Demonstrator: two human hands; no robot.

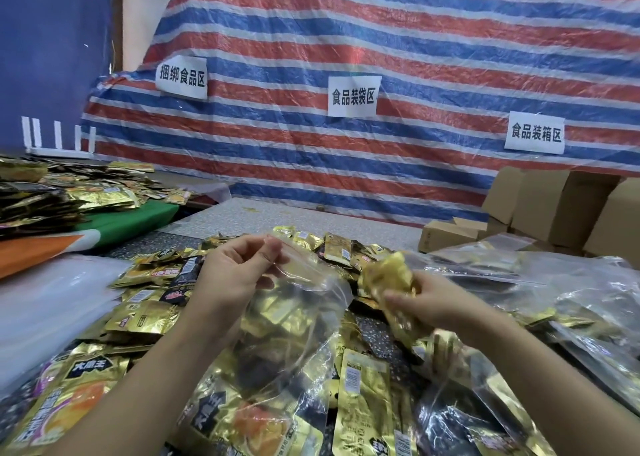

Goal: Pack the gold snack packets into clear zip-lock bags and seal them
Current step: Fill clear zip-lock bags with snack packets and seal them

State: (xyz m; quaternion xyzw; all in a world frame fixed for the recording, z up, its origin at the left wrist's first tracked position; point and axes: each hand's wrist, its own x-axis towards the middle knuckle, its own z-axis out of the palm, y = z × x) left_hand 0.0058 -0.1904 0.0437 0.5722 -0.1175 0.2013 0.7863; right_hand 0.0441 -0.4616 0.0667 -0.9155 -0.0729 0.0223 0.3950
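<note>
Gold foil fills my right hand (412, 299): I have it clenched round a bunch of snack packets (388, 279), carried at about three o'clock from the bag mouth. The bunch is blurred, so how many packets it holds I cannot say.

My left hand (239, 268) pinches the upper lip of the clear zip-lock bag (298, 313) between thumb and fingertips. I judge it is held that way to lift one side of the opening and keep the mouth gaping toward the right hand, so the bunch can slide in without snagging on the zip strip. The bag hangs down toward six o'clock, and packets already show through its film, so this one is part filled and not yet sealed.

Outward from there, loose gold packets (145, 317) lie heaped over the speckled worktop (263, 216), on every side of my forearms, within easy reach for the next handful. At three to four o'clock lie filled clear bags (588, 303), put aside from the loose stock. Cardboard boxes (554, 206) stand at two o'clock, under a paper sign (535, 132) on the striped tarpaulin (415, 40). At nine o'clock sits a stack of what look like empty clear bags (52, 303).
</note>
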